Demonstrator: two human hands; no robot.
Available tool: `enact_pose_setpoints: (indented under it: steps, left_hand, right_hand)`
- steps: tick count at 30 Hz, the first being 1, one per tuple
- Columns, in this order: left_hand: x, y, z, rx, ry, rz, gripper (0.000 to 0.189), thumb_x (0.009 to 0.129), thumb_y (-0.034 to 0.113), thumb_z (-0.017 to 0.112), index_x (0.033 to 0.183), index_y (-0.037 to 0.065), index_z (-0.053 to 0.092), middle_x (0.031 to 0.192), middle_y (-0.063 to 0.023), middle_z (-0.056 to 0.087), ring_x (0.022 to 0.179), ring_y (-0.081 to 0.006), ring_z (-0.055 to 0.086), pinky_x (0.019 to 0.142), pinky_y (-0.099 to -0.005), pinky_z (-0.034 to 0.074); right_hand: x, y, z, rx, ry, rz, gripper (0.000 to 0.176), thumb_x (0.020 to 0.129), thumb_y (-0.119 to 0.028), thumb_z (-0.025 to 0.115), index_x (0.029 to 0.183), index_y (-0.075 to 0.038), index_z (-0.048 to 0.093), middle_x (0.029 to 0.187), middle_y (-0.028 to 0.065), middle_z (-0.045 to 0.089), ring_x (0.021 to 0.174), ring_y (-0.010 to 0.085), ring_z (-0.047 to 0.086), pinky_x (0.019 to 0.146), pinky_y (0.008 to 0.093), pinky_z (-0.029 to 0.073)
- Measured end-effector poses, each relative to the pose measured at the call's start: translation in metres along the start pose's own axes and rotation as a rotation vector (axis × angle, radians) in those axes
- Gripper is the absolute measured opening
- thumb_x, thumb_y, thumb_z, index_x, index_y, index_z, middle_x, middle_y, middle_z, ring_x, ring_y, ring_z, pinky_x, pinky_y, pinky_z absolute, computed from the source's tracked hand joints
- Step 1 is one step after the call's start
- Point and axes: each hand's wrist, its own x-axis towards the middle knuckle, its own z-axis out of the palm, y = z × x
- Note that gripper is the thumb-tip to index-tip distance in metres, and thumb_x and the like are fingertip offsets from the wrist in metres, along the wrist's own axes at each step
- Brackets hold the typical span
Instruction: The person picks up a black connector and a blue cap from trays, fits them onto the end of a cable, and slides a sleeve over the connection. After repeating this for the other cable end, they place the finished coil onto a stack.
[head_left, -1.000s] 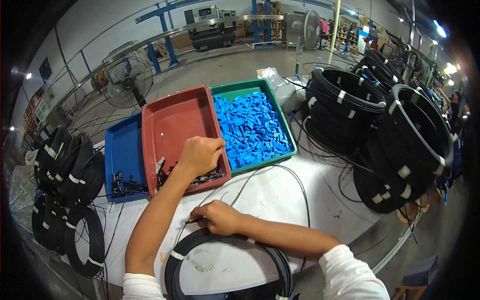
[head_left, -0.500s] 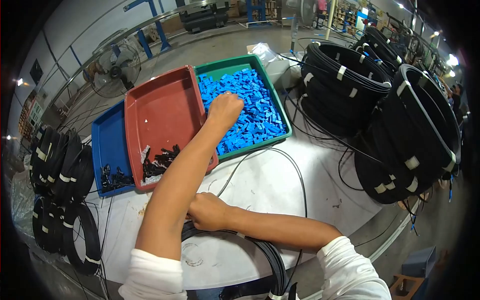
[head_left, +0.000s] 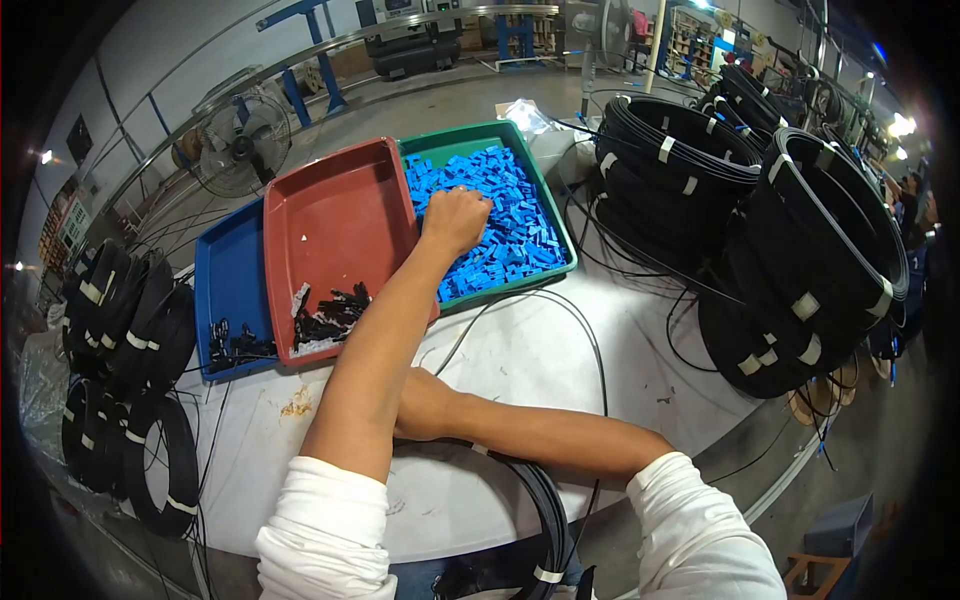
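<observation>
My left hand (head_left: pixel 457 220) is over the green tray (head_left: pixel 572 262), its curled fingertips down among many small blue plastic pieces (head_left: pixel 515 235). Whether a piece is between those fingertips is hidden. Crossing behind my left forearm, my right hand (head_left: pixel 428 405) is closed low over the table, at the coil of black cable (head_left: pixel 545 500). My left forearm covers its fingers, but the hand looks wrapped round the cable. White tape binds the coil, which hangs over the near table edge. A loose loop of thin black cable (head_left: pixel 598 350) arcs across the white table (head_left: pixel 640 400).
A red tray (head_left: pixel 340 220) with black parts (head_left: pixel 335 315) stands left of the green one. Beyond it is a blue tray (head_left: pixel 232 280) with more black parts (head_left: pixel 240 348). Large cable coils (head_left: pixel 680 180) stack at the right; smaller coils (head_left: pixel 160 460) hang at the left.
The view has shifted slightly. My left hand stays among the blue pieces, and my right hand is now more hidden behind my left forearm.
</observation>
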Motion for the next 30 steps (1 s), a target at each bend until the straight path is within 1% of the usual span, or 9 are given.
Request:
enact_pose_setpoints:
  steps: [8,11,12,13,16,19,22,23,30]
  left_hand:
    - [-0.029,0.000,-0.028,-0.387,0.252,-0.081,0.015,0.089,0.020,0.063,0.098,0.007,0.062,0.091,-0.0115,0.068,0.089,-0.0343,0.066,0.072,-0.0464,0.054]
    - [-0.057,-0.011,-0.054,-0.626,0.172,-0.071,0.014,0.090,0.015,0.062,0.099,0.004,0.059,0.088,-0.0165,0.069,0.083,-0.0403,0.066,0.071,-0.0467,0.053]
    - [-0.069,-0.017,-0.054,-0.626,0.246,-0.003,0.017,0.090,0.014,0.064,0.102,0.002,0.059,0.080,-0.0143,0.069,0.072,-0.0320,0.068,0.067,-0.0405,0.053]
    - [-0.085,-0.019,-0.070,-0.618,0.242,-0.027,0.017,0.090,0.014,0.064,0.102,0.002,0.059,0.080,-0.0143,0.069,0.072,-0.0320,0.068,0.067,-0.0405,0.053]
    - [-0.134,-0.027,-0.110,-1.132,0.047,-0.302,0.027,0.093,0.016,0.067,0.116,0.003,0.062,0.085,-0.0028,0.066,0.071,-0.0072,0.061,0.062,-0.0251,0.051]
    - [-0.193,-0.045,-0.127,-1.326,0.134,-0.391,0.025,0.098,0.016,0.063,0.121,0.005,0.063,0.093,0.0002,0.065,0.073,-0.0058,0.059,0.062,-0.0213,0.048]
    - [-0.256,-0.056,-0.138,-1.382,0.203,-0.471,0.022,0.100,0.016,0.060,0.119,0.005,0.064,0.093,0.0006,0.063,0.079,-0.0053,0.058,0.068,-0.0205,0.047]
    - [-0.276,-0.057,-0.141,-1.511,0.171,-0.609,0.023,0.099,0.019,0.064,0.117,0.004,0.062,0.092,-0.0008,0.063,0.078,-0.0077,0.060,0.068,-0.0223,0.048]
    - [-0.352,-0.045,-0.104,-1.918,0.349,-0.558,0.033,0.086,0.022,0.077,0.106,0.005,0.058,0.092,-0.0064,0.064,0.078,-0.0147,0.063,0.070,-0.0278,0.051]
  right_hand:
    - [0.001,-0.001,-0.007,-0.114,-0.109,-0.004,0.019,0.071,-0.005,0.069,0.089,-0.005,0.070,0.085,0.0196,0.070,0.082,0.0411,0.068,0.074,0.0500,0.054]
    - [0.006,-0.004,-0.012,-0.114,-0.199,0.035,0.022,0.074,-0.009,0.072,0.096,-0.005,0.069,0.084,0.0202,0.070,0.081,0.0406,0.068,0.074,0.0499,0.054]
    - [0.007,-0.004,-0.013,-0.114,-0.220,0.047,0.023,0.075,-0.010,0.072,0.097,-0.005,0.069,0.084,0.0202,0.070,0.082,0.0403,0.069,0.074,0.0496,0.054]
    - [0.008,-0.006,-0.016,-0.114,-0.242,0.060,0.023,0.077,-0.010,0.071,0.099,-0.005,0.068,0.085,0.0202,0.071,0.082,0.0399,0.069,0.074,0.0494,0.053]
    - [0.007,-0.012,-0.021,-0.127,-0.248,0.068,0.023,0.082,-0.004,0.069,0.104,0.000,0.068,0.096,0.0186,0.072,0.090,0.0374,0.070,0.081,0.0431,0.054]
    - [0.006,-0.004,-0.019,-0.080,-0.198,0.007,0.020,0.080,-0.008,0.070,0.100,-0.002,0.068,0.087,0.0201,0.071,0.084,0.0390,0.069,0.077,0.0459,0.054]
    - [0.007,-0.013,-0.023,-0.038,-0.179,0.041,0.019,0.080,-0.003,0.070,0.099,-0.001,0.069,0.092,0.0198,0.073,0.089,0.0357,0.071,0.079,0.0418,0.055]
    - [0.008,-0.015,-0.024,-0.026,-0.188,0.076,0.019,0.080,-0.002,0.070,0.099,-0.001,0.068,0.093,0.0198,0.073,0.089,0.0349,0.071,0.080,0.0411,0.055]
    - [0.007,-0.020,-0.026,-0.117,-0.163,-0.028,0.021,0.082,0.000,0.069,0.103,-0.002,0.068,0.089,0.0171,0.072,0.082,0.0348,0.070,0.074,0.0415,0.053]
